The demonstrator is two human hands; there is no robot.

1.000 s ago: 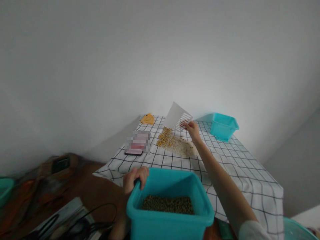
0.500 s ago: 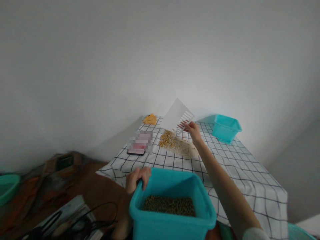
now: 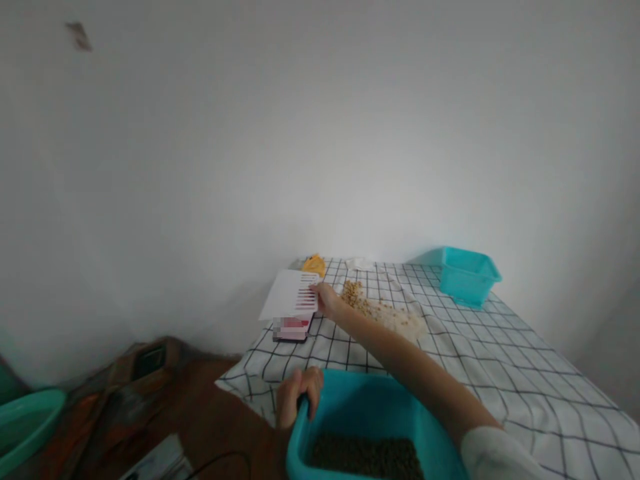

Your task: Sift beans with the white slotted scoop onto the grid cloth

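My right hand (image 3: 327,300) reaches far across the checked tablecloth (image 3: 500,360) and grips a white slotted scoop (image 3: 293,295) by its edge, holding it low over a phone (image 3: 293,328) at the table's left side. A pile of yellow beans and pale grains (image 3: 380,310) lies just right of that hand. My left hand (image 3: 299,393) is closed on the near left rim of a turquoise tub (image 3: 360,407) that holds dark green beans (image 3: 367,457).
A second, smaller turquoise tub (image 3: 467,275) stands at the far right of the table by the wall. A yellow object (image 3: 315,264) lies at the far edge. A green basin (image 3: 27,427) and cluttered brown floor are at the left.
My right hand has carried the white scoop leftward and down, from above the bean pile to over the phone. The camera has shifted, so the near tub sits lower in view.
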